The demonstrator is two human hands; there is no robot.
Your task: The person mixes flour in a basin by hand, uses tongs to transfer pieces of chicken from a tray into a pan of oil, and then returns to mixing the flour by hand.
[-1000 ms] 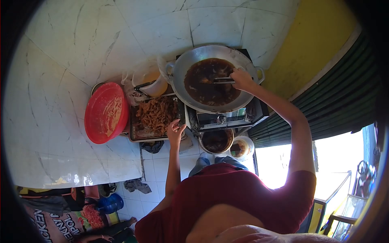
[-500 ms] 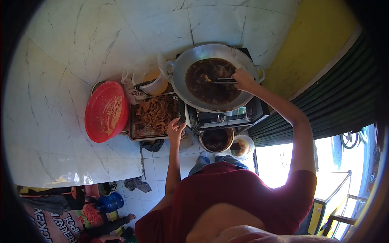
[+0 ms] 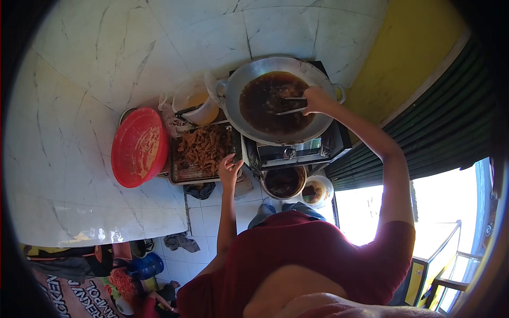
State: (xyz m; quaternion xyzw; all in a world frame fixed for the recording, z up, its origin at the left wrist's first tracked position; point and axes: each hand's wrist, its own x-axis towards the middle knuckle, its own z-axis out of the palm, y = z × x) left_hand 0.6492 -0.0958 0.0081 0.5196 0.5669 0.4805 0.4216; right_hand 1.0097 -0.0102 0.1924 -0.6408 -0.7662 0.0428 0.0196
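Over the wide metal wok [image 3: 236, 114], my right hand [image 3: 317, 102] is closed on metal tongs [image 3: 291, 111], whose two arms are spread with their tips in the dark oil [image 3: 265, 114]. Bits of food show faintly near the tips; I cannot make out what they are. My left hand [image 3: 230, 166] is at the right edge of a tray [image 3: 183, 177] heaped with brown fried pieces [image 3: 204, 148]. Its fingers are apart, and nothing shows in them. The wok sits on a stove [image 3: 297, 153].
A red basin [image 3: 139, 148] leans left of the tray. Behind the tray is a container of yellowish liquid [image 3: 201, 108]. Below the stove stand a dark pot [image 3: 285, 182] and a white bucket [image 3: 318, 191]. Another person's arm [image 3: 161, 302] shows at the lower left.
The tongs have opened, and the light piece between their tips no longer shows there. My right hand has shifted slightly. My left hand stays in place. The other person's arm has moved.
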